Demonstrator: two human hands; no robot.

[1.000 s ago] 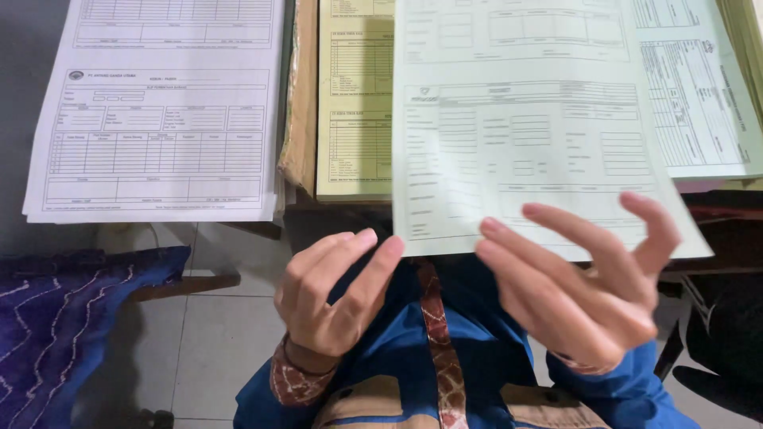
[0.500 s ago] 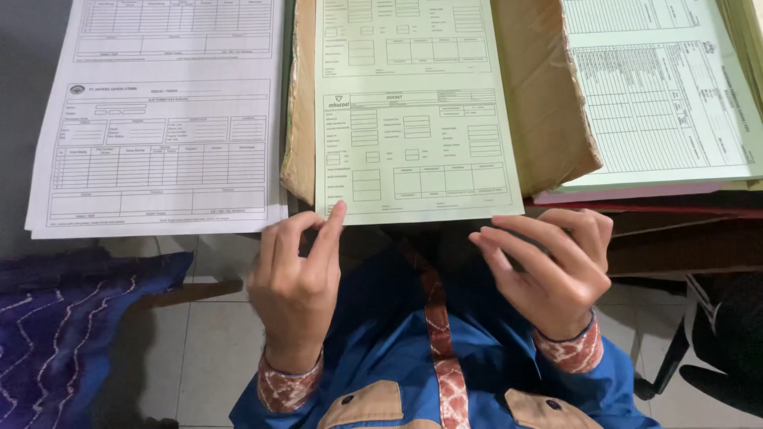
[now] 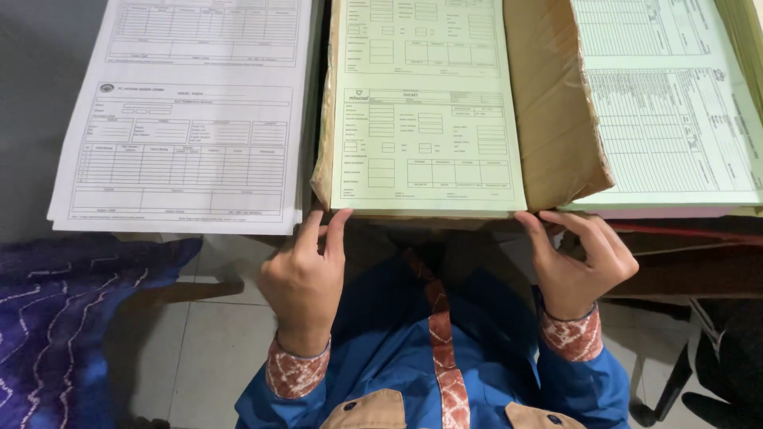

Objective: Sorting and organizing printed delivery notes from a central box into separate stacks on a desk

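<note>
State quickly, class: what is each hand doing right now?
Left hand: fingers pinch the yellow form stack at its near corner.
Right hand: curled, fingertips at the stack's edge.
</note>
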